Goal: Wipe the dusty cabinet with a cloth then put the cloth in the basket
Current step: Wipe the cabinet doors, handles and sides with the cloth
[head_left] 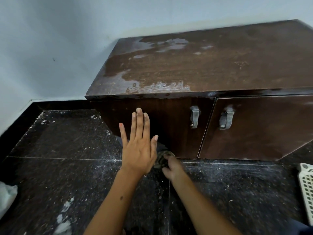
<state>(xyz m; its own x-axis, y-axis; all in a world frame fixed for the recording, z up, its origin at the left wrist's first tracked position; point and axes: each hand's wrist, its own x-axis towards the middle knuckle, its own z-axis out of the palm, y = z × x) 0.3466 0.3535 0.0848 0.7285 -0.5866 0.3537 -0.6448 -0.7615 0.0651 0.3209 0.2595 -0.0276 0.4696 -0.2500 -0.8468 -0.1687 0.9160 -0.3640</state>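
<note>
My right hand [171,168] has its fingers bunched tight around the cloth [162,159] low at the cabinet [169,119] door's bottom edge, my left hand [138,146] spread flat, so dragging it across the gritty floor [67,141] could smear dirt back, and the top looks dusty yet.

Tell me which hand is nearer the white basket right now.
Right. The right hand grips the cloth low at the cabinet front, toward the basket; the left hand, open, is farther away.

cabinet [203,65] against wall [50,39]; basket [307,187] on floor [67,158], right.
</note>
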